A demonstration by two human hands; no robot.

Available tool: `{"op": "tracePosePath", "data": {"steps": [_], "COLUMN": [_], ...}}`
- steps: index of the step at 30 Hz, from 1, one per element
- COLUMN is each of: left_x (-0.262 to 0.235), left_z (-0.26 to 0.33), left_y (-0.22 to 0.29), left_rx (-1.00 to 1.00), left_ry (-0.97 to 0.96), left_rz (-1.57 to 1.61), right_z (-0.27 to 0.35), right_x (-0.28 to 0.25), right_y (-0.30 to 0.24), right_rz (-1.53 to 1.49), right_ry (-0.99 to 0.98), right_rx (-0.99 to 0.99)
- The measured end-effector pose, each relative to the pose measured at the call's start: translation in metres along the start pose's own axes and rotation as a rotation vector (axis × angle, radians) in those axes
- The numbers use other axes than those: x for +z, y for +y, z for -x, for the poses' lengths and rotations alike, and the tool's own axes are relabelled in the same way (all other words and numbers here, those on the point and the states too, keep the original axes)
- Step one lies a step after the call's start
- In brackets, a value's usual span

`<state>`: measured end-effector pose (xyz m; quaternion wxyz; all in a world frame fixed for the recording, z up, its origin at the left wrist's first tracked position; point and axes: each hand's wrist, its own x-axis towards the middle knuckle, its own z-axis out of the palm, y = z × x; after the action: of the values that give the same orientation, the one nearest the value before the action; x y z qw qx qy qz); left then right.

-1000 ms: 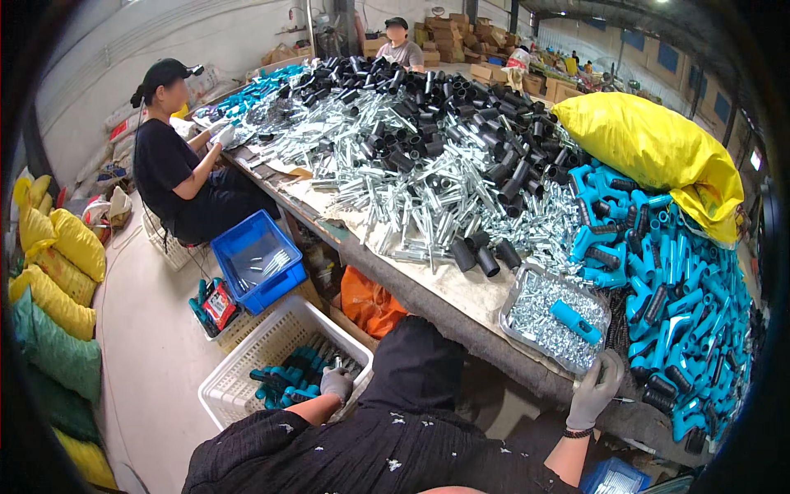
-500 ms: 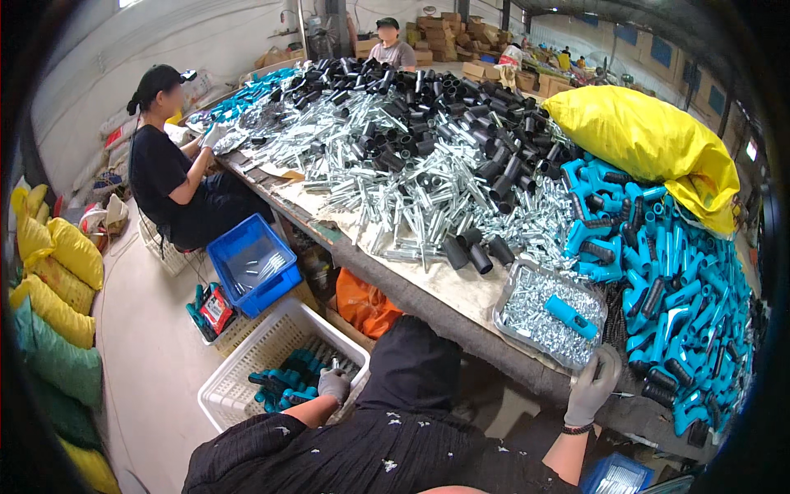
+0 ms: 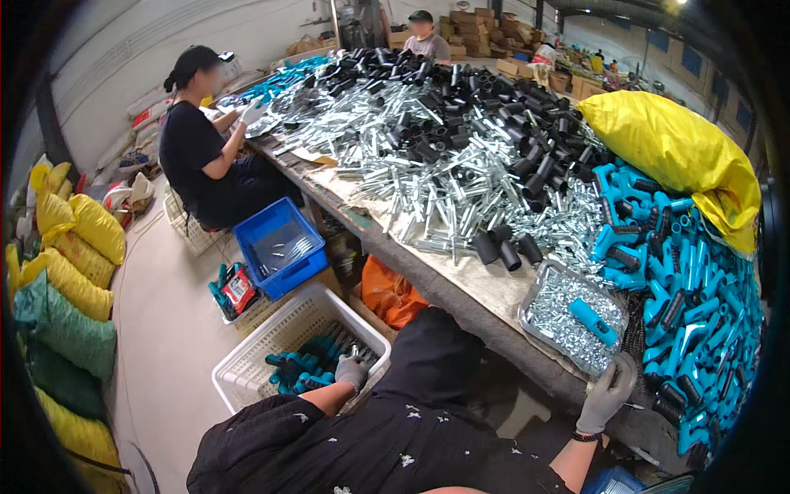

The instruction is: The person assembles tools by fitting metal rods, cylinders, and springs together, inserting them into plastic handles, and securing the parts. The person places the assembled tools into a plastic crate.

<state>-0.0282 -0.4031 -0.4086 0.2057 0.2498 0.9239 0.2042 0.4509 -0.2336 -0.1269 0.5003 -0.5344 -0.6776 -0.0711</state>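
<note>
My left hand (image 3: 352, 373), in a white glove, is closed at the right side of a white basket (image 3: 239, 350). A short silver metal piece (image 3: 355, 351) sticks up from its fingers; the rest is hidden. Under and beside this hand, teal and black handles (image 3: 300, 370) lie in the basket with metal rods (image 3: 339, 333). At the table edge, my gloved right hand (image 3: 607, 397) has bent fingers drawn in toward the thumb. Anything between them is too small to make out. Just beyond it stands a clear tray (image 3: 527, 311) of small silver parts, with a teal sleeve (image 3: 592, 321) on top.
Metal rods (image 3: 411, 193) and black tubes (image 3: 527, 148) heap over the table. Teal handle shells (image 3: 691, 305) pile at right below a yellow sack (image 3: 675, 148). A blue bin (image 3: 280, 247) and an orange bag (image 3: 391, 292) stand near the basket. A co-worker (image 3: 197, 148) sits at left.
The view has shifted, so the scene sits a little farther right. My left hand stays in the basket and my right hand stays beside the tray, fingers still bent.
</note>
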Motion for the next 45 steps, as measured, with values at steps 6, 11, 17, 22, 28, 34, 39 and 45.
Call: {"op": "tracePosePath", "data": {"steps": [6,11,17,22,28,34,39,45], "left_x": [-0.007,-0.008,-0.019,-0.009,-0.003,-0.008,-0.017,-0.007], "left_z": [0.006,0.006,0.014,0.009,0.005,0.007,0.011,0.008], "left_y": [0.006,0.004,0.014,0.005,0.001,0.004,0.012,0.002], "left_rx": [-0.044,-0.030,-0.045,-0.004,0.006,-0.010,-0.002,0.016], "left_ry": [-0.019,-0.030,-0.029,0.023,0.015,0.018,0.011,0.033], "left_rz": [0.024,0.027,0.062,0.062,0.024,0.065,0.065,0.063], "right_z": [0.000,0.001,0.002,0.000,0.002,0.000,0.000,0.000], "right_x": [0.002,0.002,0.002,0.001,0.003,0.005,0.003,0.003], "right_y": [0.003,0.002,0.002,0.000,0.006,0.001,-0.002,-0.004], "right_rz": [0.025,0.037,0.042,0.032,0.036,0.042,0.029,0.013], "right_ry": [0.000,0.006,0.006,-0.003,0.020,0.017,0.023,0.040], "right_rx": [-0.009,-0.023,-0.022,-0.017,-0.036,-0.008,-0.032,-0.012]}}
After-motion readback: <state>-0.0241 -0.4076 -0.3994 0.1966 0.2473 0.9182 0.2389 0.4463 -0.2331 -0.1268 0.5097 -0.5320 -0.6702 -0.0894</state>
